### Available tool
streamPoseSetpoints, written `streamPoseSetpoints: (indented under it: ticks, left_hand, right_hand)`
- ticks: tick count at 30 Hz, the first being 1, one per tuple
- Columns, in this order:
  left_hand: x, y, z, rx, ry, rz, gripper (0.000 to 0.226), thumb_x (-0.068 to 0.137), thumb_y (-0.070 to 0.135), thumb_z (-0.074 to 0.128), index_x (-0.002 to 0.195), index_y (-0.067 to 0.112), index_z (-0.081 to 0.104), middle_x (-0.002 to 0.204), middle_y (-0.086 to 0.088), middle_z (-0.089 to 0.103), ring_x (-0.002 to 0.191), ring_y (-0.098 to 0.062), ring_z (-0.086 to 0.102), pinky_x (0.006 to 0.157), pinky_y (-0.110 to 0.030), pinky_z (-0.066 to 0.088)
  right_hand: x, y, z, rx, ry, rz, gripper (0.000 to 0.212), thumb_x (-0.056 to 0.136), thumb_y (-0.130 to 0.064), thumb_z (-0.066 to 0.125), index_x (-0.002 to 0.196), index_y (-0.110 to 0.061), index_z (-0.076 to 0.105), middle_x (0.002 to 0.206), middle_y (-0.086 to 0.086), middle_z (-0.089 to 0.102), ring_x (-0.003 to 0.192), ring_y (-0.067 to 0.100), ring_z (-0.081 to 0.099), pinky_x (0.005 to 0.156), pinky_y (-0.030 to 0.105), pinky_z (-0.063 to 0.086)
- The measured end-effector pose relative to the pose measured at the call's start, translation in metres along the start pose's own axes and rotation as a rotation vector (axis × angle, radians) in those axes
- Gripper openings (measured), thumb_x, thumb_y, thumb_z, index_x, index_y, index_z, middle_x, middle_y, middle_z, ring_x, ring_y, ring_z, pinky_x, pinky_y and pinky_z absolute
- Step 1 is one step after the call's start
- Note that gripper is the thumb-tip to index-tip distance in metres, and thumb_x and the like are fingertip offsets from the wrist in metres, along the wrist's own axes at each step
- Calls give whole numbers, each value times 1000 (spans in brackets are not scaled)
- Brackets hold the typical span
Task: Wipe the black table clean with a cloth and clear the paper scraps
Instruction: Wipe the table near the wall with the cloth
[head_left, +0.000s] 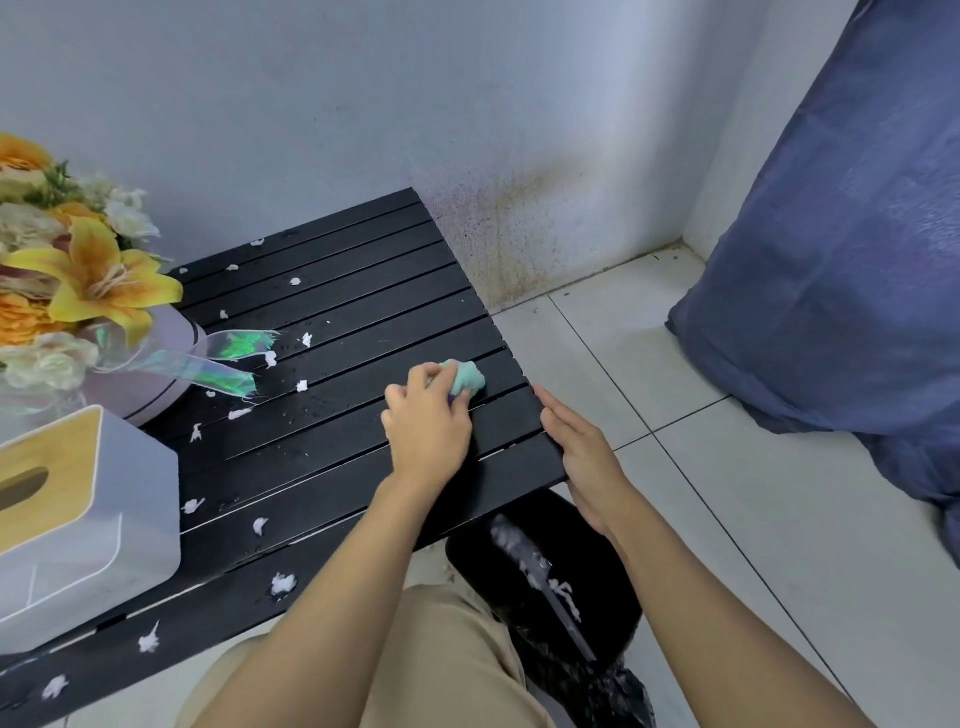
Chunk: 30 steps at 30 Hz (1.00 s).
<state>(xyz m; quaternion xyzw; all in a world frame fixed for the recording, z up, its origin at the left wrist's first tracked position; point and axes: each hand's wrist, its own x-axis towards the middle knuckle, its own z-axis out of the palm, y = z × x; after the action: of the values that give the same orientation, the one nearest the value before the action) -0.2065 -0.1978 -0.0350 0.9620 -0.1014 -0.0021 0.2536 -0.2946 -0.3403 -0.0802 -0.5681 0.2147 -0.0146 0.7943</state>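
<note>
View: head camera, the only one.
Grip: the left hand (428, 423) has its fingers curled round a green cloth (467, 378), which is bunched up and pressed onto the black table (337, 306).
Cloth, place: under and just past the left fingertips, near the table's right edge.
Other hand: the right hand (584, 452) lies just right of the grip, fingers straight and together along the table's right edge; it holds nothing.
Scraps: white paper scraps (283, 583) are strewn left of the grip and back toward the person; the slats beside the cloth look bare.
Bin: a black-lined bin (608, 582) stands below the right wrist, with white bits in it.
Handling, cloth: judged soft, light and perhaps damp; best kept wadded under the palm so a broad face meets the slats.
Handling, scraps: judged flimsy and near weightless, likely to cling where droplets show or slip into the slat gaps; pushing them to the edge should be easier than pinching each one.
Sundries: a tissue box (78, 519) and flowers (88, 280) stand well left of the grip.
Hidden: the hand covers much of the cloth; a dark blue bit under the fingers cannot be told; the table's left end is cut off; the bin sits partly under the table.
</note>
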Motion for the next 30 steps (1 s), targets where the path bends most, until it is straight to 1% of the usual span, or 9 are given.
streamPoseSetpoints:
  ticks: [8, 14, 16, 18, 20, 22, 24, 27, 30]
  left_hand:
    - [-68, 18, 14, 102, -5, 348, 36, 95, 27, 50, 129, 35, 54, 128, 23, 52, 90, -17, 41, 73, -31, 34]
    - [-106, 7, -16, -68, -236, 429, 34, 97, 30, 49, 129, 42, 53, 128, 30, 50, 96, -9, 38, 87, -29, 33]
    - [-107, 6, -32, -354, -426, 289, 30, 97, 28, 51, 124, 38, 59, 120, 25, 58, 98, -7, 45, 92, -28, 34]
    - [-108, 9, -59, -796, -539, 8, 25, 98, 26, 51, 117, 31, 66, 105, 7, 67, 91, -11, 54, 86, -30, 40]
    - [-110, 7, -81, -1118, -543, -241, 24, 98, 30, 50, 113, 27, 68, 98, -5, 67, 86, -20, 55, 77, -35, 42]
    - [-111, 4, -94, -1327, -529, -380, 28, 96, 32, 50, 116, 18, 65, 105, -12, 69, 88, -25, 59, 77, -39, 46]
    - [-112, 2, -102, -1474, -525, -460, 36, 94, 31, 52, 121, 8, 57, 113, -18, 67, 95, -29, 61, 82, -44, 49]
    - [-116, 2, -110, -1639, -520, -507, 48, 89, 29, 57, 130, 4, 52, 129, -22, 59, 119, -36, 56, 105, -50, 41]
    - [-114, -2, -114, -1760, -471, -537, 41, 90, 25, 57, 127, 5, 58, 127, -22, 60, 118, -35, 58, 106, -50, 41]
  right_hand:
    - [-1, -2, 2, 25, 47, 23, 34, 102, -17, 46, 132, -25, 58, 137, -6, 57, 127, 8, 52, 113, 33, 36]
    - [-3, -9, 5, -50, 27, 1, 34, 102, -22, 46, 133, -28, 58, 139, -14, 54, 131, 2, 45, 115, 31, 31]
    - [-5, -15, 6, -140, 56, -19, 35, 102, -21, 46, 135, -25, 56, 139, -12, 53, 130, 3, 45, 113, 25, 31]
    - [-11, -20, 8, -301, 120, -48, 36, 101, -22, 48, 136, -22, 54, 140, -8, 53, 128, 8, 47, 112, 28, 33]
    - [-19, -24, 14, -528, 262, -122, 33, 98, -30, 52, 131, -28, 56, 135, -12, 54, 128, 13, 46, 114, 42, 31]
    - [-33, -35, 28, -593, 324, -252, 28, 97, -36, 53, 124, -32, 58, 126, -19, 54, 127, 12, 46, 112, 41, 33]
    - [-52, -52, 48, -409, 182, -250, 28, 97, -42, 52, 120, -30, 63, 122, -17, 61, 123, 10, 52, 105, 26, 41]
    - [-80, -72, 80, -77, -255, -11, 57, 92, -62, 42, 118, -19, 69, 119, 5, 69, 116, 22, 61, 101, 38, 47]
    - [-92, -78, 101, 85, -390, 7, 50, 93, -45, 54, 120, -4, 65, 119, 19, 66, 111, 30, 63, 100, 43, 48]
